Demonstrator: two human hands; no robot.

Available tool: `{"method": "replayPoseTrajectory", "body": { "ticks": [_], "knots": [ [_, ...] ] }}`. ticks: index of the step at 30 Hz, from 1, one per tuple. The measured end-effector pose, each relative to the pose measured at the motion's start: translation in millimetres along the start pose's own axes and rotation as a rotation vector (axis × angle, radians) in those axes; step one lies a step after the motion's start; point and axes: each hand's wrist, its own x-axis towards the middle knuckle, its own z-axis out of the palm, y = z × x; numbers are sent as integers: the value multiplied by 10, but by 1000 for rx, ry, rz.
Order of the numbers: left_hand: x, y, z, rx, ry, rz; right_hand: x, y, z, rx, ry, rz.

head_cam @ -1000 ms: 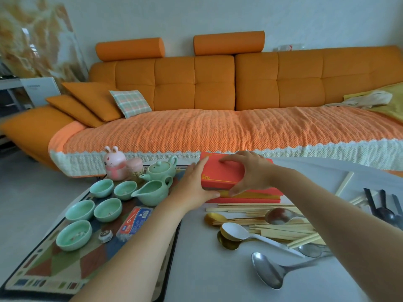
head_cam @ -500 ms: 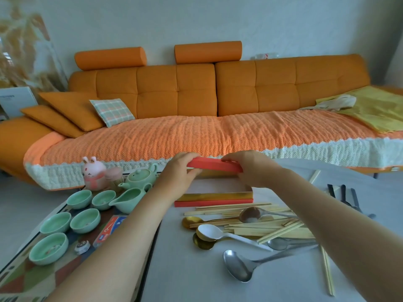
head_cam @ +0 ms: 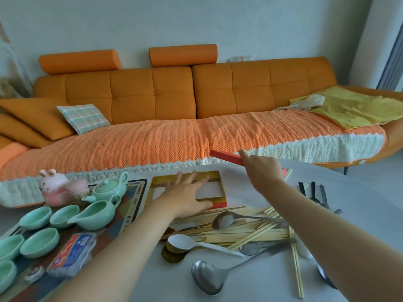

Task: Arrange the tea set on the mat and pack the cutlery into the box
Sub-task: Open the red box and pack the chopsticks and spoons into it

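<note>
The box base (head_cam: 220, 185), gold inside with a red outer edge, lies open on the white table. My left hand (head_cam: 185, 196) rests flat over its near left side, fingers spread. My right hand (head_cam: 260, 168) holds the red lid (head_cam: 225, 157) tilted in the air beyond and to the right of the base. In front of the box lies a heap of wooden chopsticks (head_cam: 244, 231) mixed with metal spoons (head_cam: 220, 221), a white spoon (head_cam: 185, 240) and a steel ladle (head_cam: 207, 277). On the patterned mat (head_cam: 133, 205) at the left stand a mint teapot (head_cam: 109, 188), a pitcher (head_cam: 93, 214) and several mint cups (head_cam: 39, 241).
A pink rabbit figure (head_cam: 53, 189) stands at the mat's far edge. A red and blue packet (head_cam: 72, 252) lies on the mat. Black cutlery (head_cam: 314, 192) lies at the table's right. An orange sofa (head_cam: 174, 101) runs along behind the table.
Both hands lifted the red lid off the box. Now my right hand alone carries it up and to the right, and my left hand has dropped onto the open base.
</note>
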Motion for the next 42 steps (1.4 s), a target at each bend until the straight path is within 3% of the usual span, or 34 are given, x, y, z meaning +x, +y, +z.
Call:
{"method": "replayPoseTrajectory", "body": {
  "ticks": [4, 9, 11, 14, 22, 26, 32, 36, 40, 42],
  "knots": [
    [126, -172, 80, 61, -27, -81, 100, -131, 123, -63, -71, 45],
    [211, -330, 85, 129, 38, -76, 255, -336, 330, 36, -181, 65],
    [219, -334, 65, 132, 60, -77, 289, -381, 380, 75, -275, 39],
    [228, -291, 43, 154, 74, -84, 357, -357, 385, 92, -284, -51],
    [155, -219, 3, 26, -10, -94, 290, -202, 373, 438, -500, 52],
    [180, -249, 19, -33, 11, -90, 230, -124, 306, 372, -585, 61],
    [235, -85, 93, -58, 73, -38, 17, -55, 225, 308, -591, 118],
    [211, -11, 82, -120, 80, 11, -168, -11, 169, 395, -496, 131],
    [114, 76, 19, -100, 301, 113, -297, -14, -75, 514, -195, 72],
    [40, 180, -43, -88, 408, 195, -402, -35, -238, 629, -181, 25]
  ]
}}
